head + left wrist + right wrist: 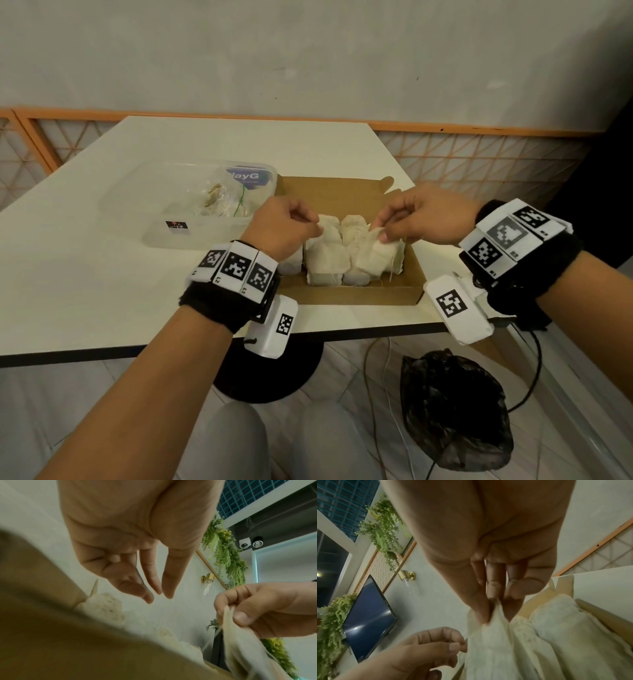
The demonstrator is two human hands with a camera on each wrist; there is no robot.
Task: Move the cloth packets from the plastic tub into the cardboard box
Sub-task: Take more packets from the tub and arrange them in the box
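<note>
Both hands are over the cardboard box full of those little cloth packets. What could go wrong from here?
The right hand pinches only the top edge of one cloth packet, so it might slip out and land crooked on the others. The cardboard box looks crowded, so pushing it down could tip its neighbours. Loose threads hang from the packets and might snag on the fingers of the left hand, which hovers close by holding nothing. The plastic tub still holds more.
</note>
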